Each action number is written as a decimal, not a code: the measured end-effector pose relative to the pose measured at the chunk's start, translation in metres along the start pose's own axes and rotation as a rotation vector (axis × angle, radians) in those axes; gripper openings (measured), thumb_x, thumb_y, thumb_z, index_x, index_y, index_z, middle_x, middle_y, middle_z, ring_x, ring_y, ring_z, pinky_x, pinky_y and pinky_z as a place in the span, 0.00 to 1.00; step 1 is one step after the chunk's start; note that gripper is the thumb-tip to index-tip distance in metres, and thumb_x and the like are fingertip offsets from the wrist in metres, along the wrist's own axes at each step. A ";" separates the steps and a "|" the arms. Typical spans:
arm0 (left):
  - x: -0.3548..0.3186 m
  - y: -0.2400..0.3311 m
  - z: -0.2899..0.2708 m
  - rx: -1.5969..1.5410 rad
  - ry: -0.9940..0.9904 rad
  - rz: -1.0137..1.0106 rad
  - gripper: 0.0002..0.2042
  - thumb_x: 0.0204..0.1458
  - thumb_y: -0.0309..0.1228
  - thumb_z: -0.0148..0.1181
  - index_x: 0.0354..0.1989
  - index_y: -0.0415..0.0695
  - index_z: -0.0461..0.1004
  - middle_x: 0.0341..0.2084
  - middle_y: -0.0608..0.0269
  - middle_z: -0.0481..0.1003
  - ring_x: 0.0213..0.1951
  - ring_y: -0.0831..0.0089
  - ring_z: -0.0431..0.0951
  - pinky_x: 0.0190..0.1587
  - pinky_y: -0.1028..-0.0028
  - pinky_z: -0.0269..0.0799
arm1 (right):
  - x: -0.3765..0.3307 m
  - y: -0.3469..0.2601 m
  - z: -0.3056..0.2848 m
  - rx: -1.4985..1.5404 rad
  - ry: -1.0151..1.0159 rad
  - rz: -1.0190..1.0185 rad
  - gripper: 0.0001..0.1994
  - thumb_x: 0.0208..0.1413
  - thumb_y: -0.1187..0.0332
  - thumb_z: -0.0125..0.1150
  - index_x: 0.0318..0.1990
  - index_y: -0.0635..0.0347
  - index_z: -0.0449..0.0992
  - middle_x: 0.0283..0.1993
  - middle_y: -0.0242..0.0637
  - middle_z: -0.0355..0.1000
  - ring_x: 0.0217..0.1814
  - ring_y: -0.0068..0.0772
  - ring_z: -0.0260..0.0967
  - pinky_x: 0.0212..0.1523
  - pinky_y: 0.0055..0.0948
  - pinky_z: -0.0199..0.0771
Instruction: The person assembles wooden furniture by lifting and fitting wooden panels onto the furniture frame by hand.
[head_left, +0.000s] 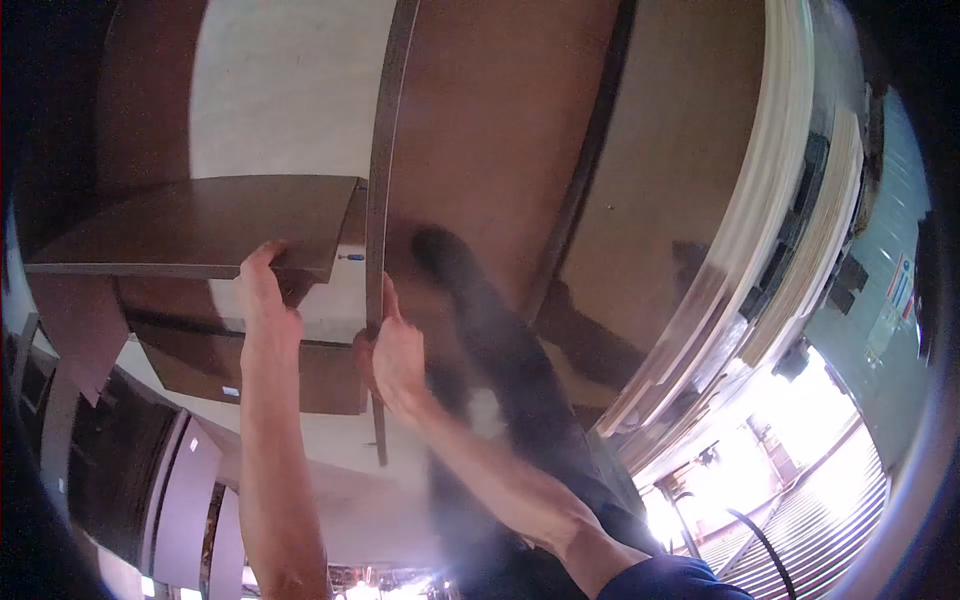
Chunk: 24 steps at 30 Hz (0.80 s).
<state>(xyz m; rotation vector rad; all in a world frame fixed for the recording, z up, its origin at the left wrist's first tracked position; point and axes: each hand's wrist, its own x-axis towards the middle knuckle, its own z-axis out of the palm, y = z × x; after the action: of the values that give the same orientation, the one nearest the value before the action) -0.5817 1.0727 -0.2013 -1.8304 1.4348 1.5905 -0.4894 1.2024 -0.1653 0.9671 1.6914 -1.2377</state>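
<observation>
A brown horizontal board [215, 225] lies at the left, and my left hand [266, 290] is closed on its near edge close to the right corner. To its right a tall narrow-edged brown panel [380, 160] stands upright. My right hand [397, 355] is wrapped round the lower part of that panel's near edge, some fingers hidden behind it. A gap separates the board's end from the panel. In the gap a small blue-and-metal fastener [350, 257] sticks out. A second brown board [260, 375] lies below the first.
A large reddish-brown panel [500, 110] spreads right of the upright one. Stacked pale-edged sheets [740, 230] curve along the right. Dark and pale panels [180, 500] stand at the lower left. A black cable [765, 545] and ridged metal sheeting [830, 520] show at the lower right.
</observation>
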 end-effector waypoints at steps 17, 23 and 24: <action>-0.004 0.015 -0.008 -0.003 -0.180 -0.021 0.06 0.54 0.29 0.57 0.35 0.40 0.75 0.34 0.59 0.76 0.34 0.68 0.77 0.35 0.69 0.74 | 0.008 -0.002 0.005 0.113 -0.014 0.049 0.39 0.49 0.82 0.46 0.73 0.46 0.52 0.24 0.43 0.72 0.21 0.37 0.69 0.27 0.39 0.72; 0.001 0.010 -0.013 -0.002 -0.227 0.009 0.06 0.55 0.28 0.55 0.37 0.40 0.74 0.33 0.60 0.75 0.35 0.69 0.76 0.35 0.70 0.73 | 0.009 -0.004 0.002 -0.071 -0.049 0.002 0.32 0.59 0.79 0.39 0.73 0.55 0.47 0.28 0.51 0.73 0.26 0.48 0.73 0.28 0.43 0.73; 0.000 0.010 -0.012 0.005 -0.199 0.012 0.06 0.56 0.28 0.55 0.37 0.40 0.74 0.33 0.60 0.75 0.36 0.69 0.76 0.35 0.70 0.73 | 0.009 -0.004 0.002 -0.070 -0.051 -0.001 0.32 0.59 0.79 0.39 0.73 0.55 0.47 0.28 0.51 0.73 0.26 0.48 0.73 0.28 0.43 0.73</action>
<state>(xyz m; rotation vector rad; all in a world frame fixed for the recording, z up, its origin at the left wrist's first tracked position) -0.5835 1.0596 -0.1937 -1.6111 1.3619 1.7186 -0.4959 1.2002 -0.1723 0.8857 1.6843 -1.1856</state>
